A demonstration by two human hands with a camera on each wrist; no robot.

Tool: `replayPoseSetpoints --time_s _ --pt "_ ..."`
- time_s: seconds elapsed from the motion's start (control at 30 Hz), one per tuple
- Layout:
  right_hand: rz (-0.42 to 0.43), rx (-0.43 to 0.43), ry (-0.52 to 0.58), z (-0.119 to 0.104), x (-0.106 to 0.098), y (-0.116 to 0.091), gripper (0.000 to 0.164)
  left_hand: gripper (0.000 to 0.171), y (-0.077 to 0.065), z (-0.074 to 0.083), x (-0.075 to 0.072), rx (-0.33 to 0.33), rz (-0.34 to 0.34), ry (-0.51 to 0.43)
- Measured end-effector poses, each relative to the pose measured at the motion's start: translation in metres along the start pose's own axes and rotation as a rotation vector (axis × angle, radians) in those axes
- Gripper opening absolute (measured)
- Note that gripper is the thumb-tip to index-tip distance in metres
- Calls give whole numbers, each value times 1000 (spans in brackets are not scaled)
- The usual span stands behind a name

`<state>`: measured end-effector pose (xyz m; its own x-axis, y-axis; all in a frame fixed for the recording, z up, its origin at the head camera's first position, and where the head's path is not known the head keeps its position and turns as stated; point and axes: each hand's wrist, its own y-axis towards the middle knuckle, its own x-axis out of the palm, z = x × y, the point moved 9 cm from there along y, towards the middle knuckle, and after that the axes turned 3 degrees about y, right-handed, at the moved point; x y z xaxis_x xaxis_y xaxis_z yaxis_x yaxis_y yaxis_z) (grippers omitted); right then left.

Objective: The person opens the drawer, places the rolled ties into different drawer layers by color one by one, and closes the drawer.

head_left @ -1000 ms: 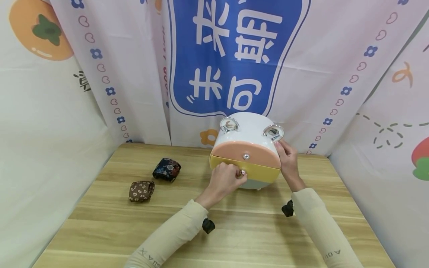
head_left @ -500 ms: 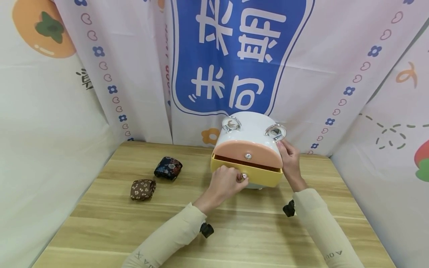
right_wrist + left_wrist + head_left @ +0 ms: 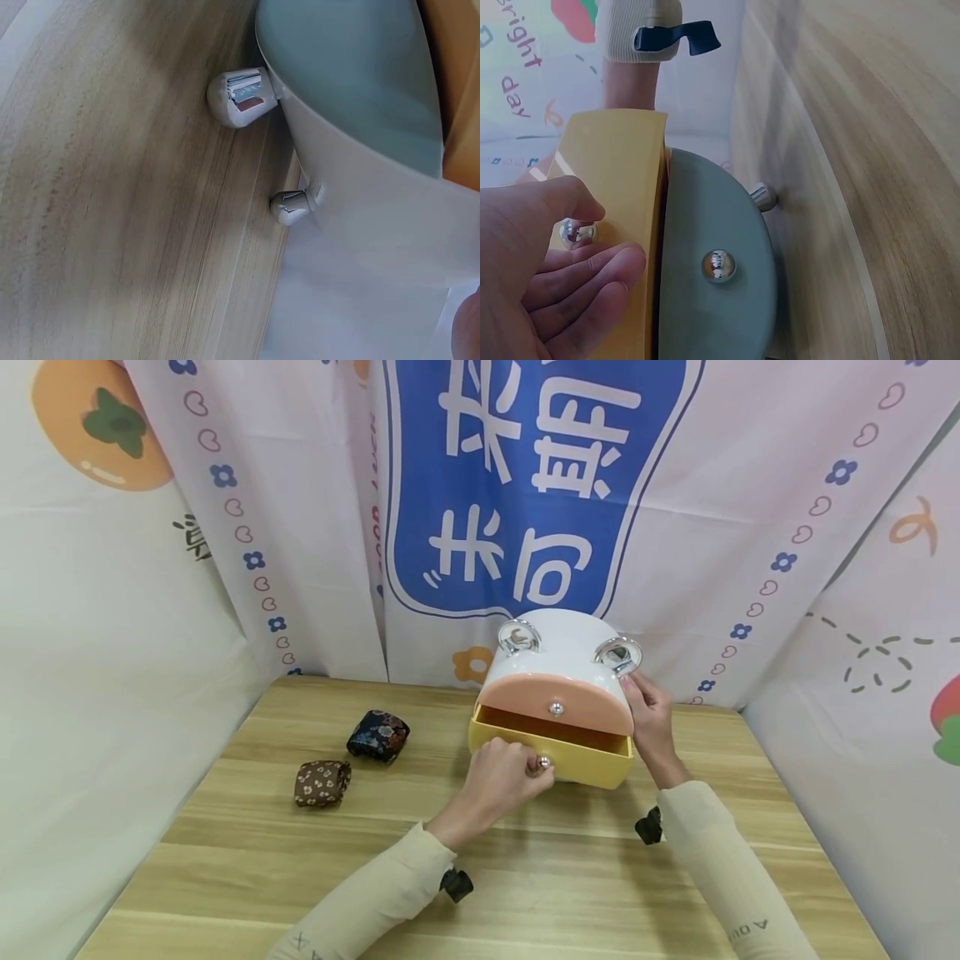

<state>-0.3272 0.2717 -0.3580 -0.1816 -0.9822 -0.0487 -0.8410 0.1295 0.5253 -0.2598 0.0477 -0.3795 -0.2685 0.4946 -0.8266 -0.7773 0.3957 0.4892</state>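
Note:
A small rounded white drawer cabinet [image 3: 566, 639] with two silver ring ears stands on the table. Its middle yellow drawer [image 3: 592, 763] is pulled out part way, and the inside that shows is bare. My left hand [image 3: 497, 781] pinches the drawer's silver knob [image 3: 577, 234] between thumb and bent fingers. At the cabinet's right side, my right hand [image 3: 651, 718] holds the body just below the right ring ear [image 3: 618, 655]; its far fingers are partly hidden. Above is the orange drawer front [image 3: 525, 696], and the grey-green bottom drawer front [image 3: 712, 195] is closed.
Two rolled patterned cloths lie left on the wooden table [image 3: 247, 860]: a dark floral roll [image 3: 378, 736] and a brown floral roll [image 3: 322, 783]. A printed curtain [image 3: 322, 568] hangs close behind the cabinet. Silver feet [image 3: 241, 97] raise the cabinet off the table.
The yellow drawer has come out from closed to part way out, toward me, with my left hand drawing back on its knob. My right hand has stayed at the cabinet's side.

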Motion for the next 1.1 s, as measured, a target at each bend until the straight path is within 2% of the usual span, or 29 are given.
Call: replayPoseSetpoints --time_s 0.27,0.57,0.93,1.1 --pt "5 -1 7 1 1 0 34 37 -8 4 -4 9 -6 -13" --pt "5 2 9 -1 0 0 35 42 -16 6 -9 15 -12 -14" --pt "11 -9 15 -3 1 -1 34 42 -27 11 -13 29 -62 -48" --pt "2 -14 14 4 -1 0 33 40 -32 13 -18 22 -62 -57"
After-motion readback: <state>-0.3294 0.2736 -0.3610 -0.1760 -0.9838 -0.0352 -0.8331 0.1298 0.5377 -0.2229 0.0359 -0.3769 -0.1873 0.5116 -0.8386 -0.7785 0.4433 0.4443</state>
